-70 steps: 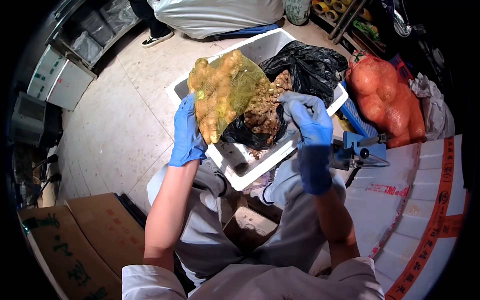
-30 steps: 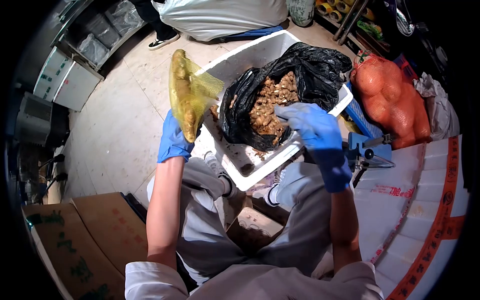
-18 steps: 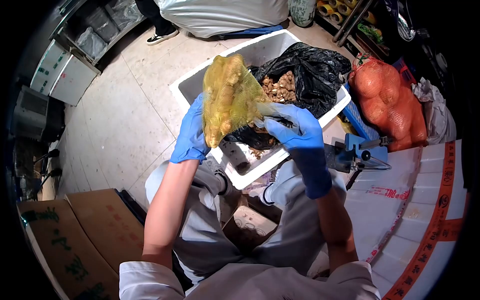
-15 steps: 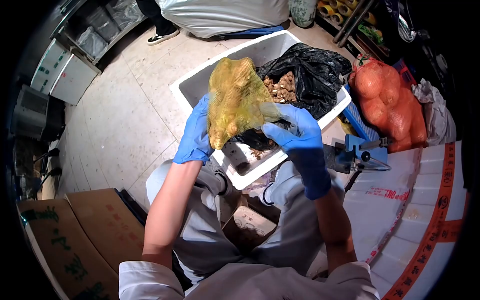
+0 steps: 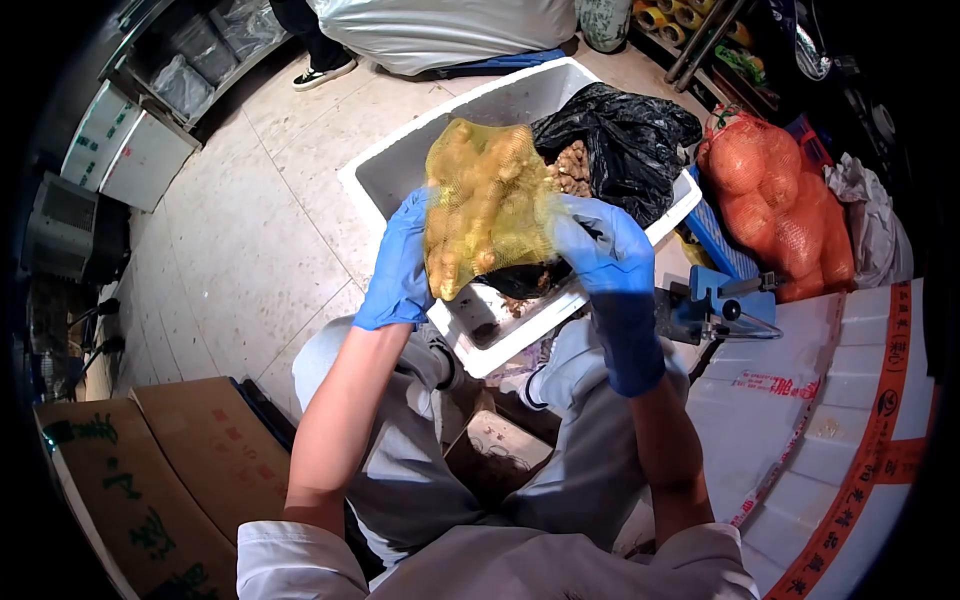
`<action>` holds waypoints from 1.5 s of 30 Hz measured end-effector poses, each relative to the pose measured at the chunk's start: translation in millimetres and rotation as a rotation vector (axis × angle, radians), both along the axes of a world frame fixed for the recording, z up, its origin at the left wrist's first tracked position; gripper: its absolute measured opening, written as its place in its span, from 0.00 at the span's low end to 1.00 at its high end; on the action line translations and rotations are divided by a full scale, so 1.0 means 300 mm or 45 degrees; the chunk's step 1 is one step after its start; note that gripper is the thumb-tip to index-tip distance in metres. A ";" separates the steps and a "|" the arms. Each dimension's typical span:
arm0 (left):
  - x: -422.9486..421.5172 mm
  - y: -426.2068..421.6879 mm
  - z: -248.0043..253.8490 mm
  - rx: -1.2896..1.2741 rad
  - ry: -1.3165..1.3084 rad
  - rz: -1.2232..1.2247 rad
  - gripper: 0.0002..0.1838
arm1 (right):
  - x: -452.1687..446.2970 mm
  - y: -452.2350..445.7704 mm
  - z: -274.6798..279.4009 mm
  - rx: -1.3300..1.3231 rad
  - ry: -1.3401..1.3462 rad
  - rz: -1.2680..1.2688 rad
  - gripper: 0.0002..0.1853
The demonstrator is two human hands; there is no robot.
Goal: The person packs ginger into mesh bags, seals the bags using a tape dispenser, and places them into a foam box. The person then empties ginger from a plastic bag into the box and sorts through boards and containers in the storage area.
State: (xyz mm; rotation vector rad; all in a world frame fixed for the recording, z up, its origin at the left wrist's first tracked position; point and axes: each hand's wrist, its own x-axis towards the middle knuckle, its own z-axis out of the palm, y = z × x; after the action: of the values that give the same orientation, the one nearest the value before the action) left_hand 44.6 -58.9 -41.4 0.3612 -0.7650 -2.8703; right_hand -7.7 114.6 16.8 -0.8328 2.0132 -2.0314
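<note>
A yellow mesh bag of ginger hangs over the white foam box. My left hand, in a blue glove, grips the bag's left side. At its right edge, my right hand, also gloved in blue, has its fingers closed on the mesh; the fingertips are slightly blurred. Behind the bag, loose ginger pieces lie in a black plastic bag inside the box. Part of that ginger is hidden by the mesh bag.
Orange mesh sacks stand right of the box, near a blue metal device. Foam boxes with red tape are at lower right, cardboard boxes at lower left. A person's shoe shows at the top left.
The mesh bag swung out left, came back over the box, and now faces me more broadly. My right hand left the loose ginger and took hold of the mesh edge.
</note>
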 end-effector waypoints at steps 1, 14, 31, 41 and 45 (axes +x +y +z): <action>-0.002 0.004 -0.001 -0.011 -0.017 0.007 0.17 | -0.002 0.005 -0.002 0.068 0.045 -0.059 0.10; -0.002 0.053 -0.037 0.089 -0.063 0.010 0.17 | -0.047 0.032 -0.020 -0.321 -0.208 -0.107 0.07; -0.019 0.028 -0.073 0.100 -0.094 0.275 0.17 | 0.026 -0.046 -0.059 0.233 -0.127 -0.074 0.09; -0.006 -0.009 -0.093 -0.037 -0.068 0.244 0.16 | -0.018 0.032 0.001 -0.086 -0.699 0.157 0.05; 0.003 0.013 -0.063 -0.563 0.010 0.291 0.16 | -0.003 -0.017 -0.038 -0.211 -0.322 0.014 0.08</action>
State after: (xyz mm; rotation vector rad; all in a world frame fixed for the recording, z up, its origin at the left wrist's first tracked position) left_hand 45.6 -54.9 -60.3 0.3498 -1.2317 -2.4037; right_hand -8.6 109.6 5.4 -0.5761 1.7224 -2.1946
